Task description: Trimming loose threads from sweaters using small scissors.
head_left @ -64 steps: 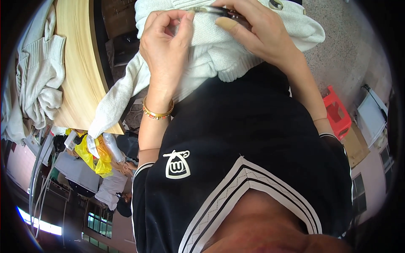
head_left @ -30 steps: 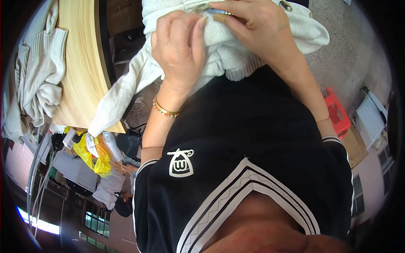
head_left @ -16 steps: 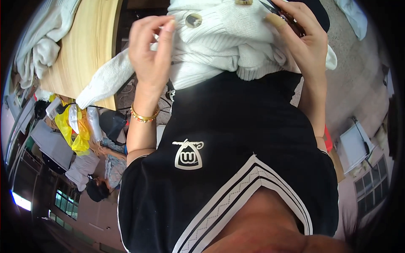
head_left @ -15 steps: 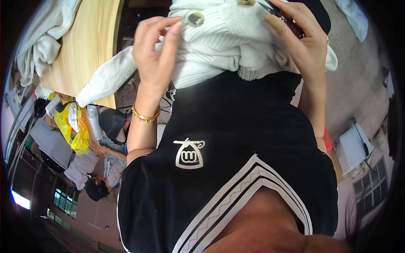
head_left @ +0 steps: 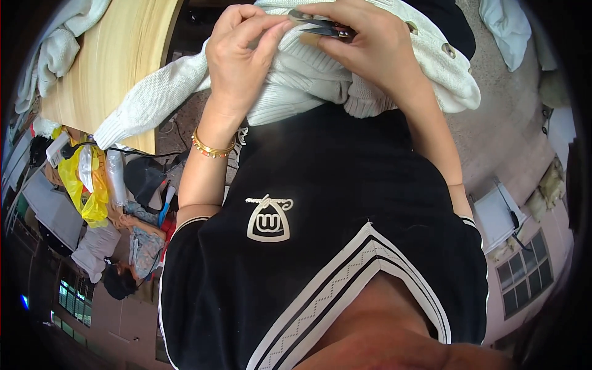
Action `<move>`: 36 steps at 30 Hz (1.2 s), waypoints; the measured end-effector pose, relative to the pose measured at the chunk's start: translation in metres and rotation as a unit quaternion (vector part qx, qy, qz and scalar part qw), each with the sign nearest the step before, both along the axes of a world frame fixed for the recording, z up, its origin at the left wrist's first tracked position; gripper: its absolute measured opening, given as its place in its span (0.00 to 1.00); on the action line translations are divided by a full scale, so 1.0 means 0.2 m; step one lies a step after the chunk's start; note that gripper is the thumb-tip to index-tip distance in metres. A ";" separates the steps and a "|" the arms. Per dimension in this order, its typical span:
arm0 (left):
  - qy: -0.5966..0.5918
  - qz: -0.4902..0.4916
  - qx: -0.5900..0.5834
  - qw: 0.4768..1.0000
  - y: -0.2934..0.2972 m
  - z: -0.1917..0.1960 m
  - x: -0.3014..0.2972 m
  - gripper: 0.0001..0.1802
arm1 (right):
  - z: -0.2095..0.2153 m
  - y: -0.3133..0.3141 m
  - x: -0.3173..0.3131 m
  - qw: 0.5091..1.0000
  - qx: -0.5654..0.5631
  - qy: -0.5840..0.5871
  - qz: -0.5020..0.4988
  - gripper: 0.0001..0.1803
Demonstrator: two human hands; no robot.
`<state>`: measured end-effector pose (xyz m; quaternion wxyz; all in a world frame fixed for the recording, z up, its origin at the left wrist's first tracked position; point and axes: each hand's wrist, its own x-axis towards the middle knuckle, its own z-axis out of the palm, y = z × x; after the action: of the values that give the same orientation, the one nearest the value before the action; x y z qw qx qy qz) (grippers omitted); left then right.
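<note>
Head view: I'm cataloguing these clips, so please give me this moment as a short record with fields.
Right hand: holding dark snips, blades pointing left
Left hand: thumb and forefinger together near the blade tips; anything between them is too small to tell
Garment: pale knit, bunched under the hands, one sleeve across the light wood table
Buttons: two round ones show on the garment, right of the right hand
Around: yellow bag at lower left; pale bag at upper right
</note>
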<state>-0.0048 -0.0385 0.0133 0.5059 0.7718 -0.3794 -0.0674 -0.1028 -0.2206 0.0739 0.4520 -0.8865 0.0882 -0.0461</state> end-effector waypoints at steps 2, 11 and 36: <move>-0.012 0.011 0.007 1.000 -0.01 0.02 -0.01 0.07 | 0.00 0.02 0.01 1.000 -0.012 -0.009 -0.002 0.19; 0.040 0.004 -0.029 0.999 -0.01 -0.01 -0.01 0.05 | -0.03 0.00 0.05 0.980 0.175 0.087 -0.046 0.13; 0.091 0.017 -0.066 0.993 -0.09 -0.03 0.01 0.06 | -0.09 -0.08 0.03 0.940 -0.133 -0.307 0.066 0.14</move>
<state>-0.0034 -0.0561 0.0065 0.5894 0.7334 -0.3223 -0.1040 -0.0960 -0.2373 0.0562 0.3376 -0.8851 -0.1203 -0.2970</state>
